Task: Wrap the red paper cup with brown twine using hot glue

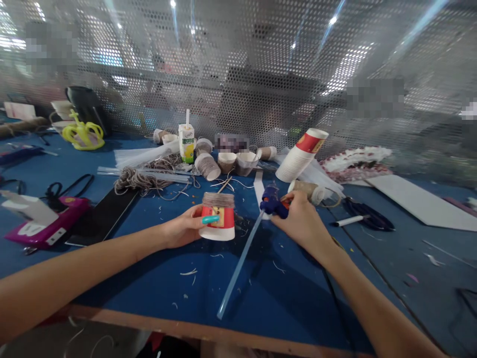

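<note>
Fingers of my left hand [186,227] are wrapped round a red and white paper cup [223,229], held upside down above the blue table. Grey-brown cord [219,200] is wound round the cup's upper part. To the right, my right hand [300,214] grips a dark blue hot glue gun [274,203]. A long translucent glue stick [240,271] sticks out of its back and points down toward me. The gun and the cup are apart. The gun's nozzle is hard to make out.
A loose cord bundle [137,181] and several cord-wrapped cups, among them one lying tilted [207,167], are behind the cup. A leaning cup stack [298,158], a drink carton [187,141], a white marker [350,220] and a purple pouch [52,223] surround the hands.
</note>
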`<state>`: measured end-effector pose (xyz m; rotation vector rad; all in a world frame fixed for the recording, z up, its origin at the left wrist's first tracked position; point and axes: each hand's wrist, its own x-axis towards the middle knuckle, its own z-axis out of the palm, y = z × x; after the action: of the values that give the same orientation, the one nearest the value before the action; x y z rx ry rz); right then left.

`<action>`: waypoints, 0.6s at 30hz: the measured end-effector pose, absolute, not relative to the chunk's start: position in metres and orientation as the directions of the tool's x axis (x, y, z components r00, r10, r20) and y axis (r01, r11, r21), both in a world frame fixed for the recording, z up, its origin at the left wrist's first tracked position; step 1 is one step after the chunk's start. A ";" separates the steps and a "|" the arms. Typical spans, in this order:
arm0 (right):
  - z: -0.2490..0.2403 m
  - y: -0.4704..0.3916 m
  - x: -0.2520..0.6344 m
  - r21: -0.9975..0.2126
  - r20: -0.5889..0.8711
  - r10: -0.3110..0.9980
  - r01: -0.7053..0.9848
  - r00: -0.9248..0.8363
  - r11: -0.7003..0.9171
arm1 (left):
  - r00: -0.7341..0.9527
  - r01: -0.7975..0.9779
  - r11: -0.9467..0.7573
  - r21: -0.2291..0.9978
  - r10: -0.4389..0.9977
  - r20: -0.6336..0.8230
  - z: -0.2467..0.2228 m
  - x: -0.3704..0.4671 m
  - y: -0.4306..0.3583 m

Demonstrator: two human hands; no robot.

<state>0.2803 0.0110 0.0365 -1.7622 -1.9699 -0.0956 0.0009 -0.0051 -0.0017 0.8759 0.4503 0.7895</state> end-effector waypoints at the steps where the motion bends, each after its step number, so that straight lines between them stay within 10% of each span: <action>1: 0.039 0.012 0.283 -0.309 0.425 0.904 0.933 -0.036 0.182 | 0.628 -0.433 0.396 0.810 0.777 -0.044 -0.003 0.001 -0.005; 11: 0.042 0.007 0.277 -0.599 0.625 0.781 0.641 0.000 0.480 | 0.579 -0.406 0.346 0.846 0.814 -0.055 -0.006 0.001 0.000; 18: 0.062 -0.009 0.261 -0.933 0.286 0.956 0.246 0.068 0.262 | 0.551 -0.388 0.293 0.874 0.834 -0.035 -0.004 0.003 -0.002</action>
<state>0.2612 -0.0092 0.0624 -1.2091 -1.4195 0.8036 0.0035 -0.0017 -0.0036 0.9566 0.5513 0.8703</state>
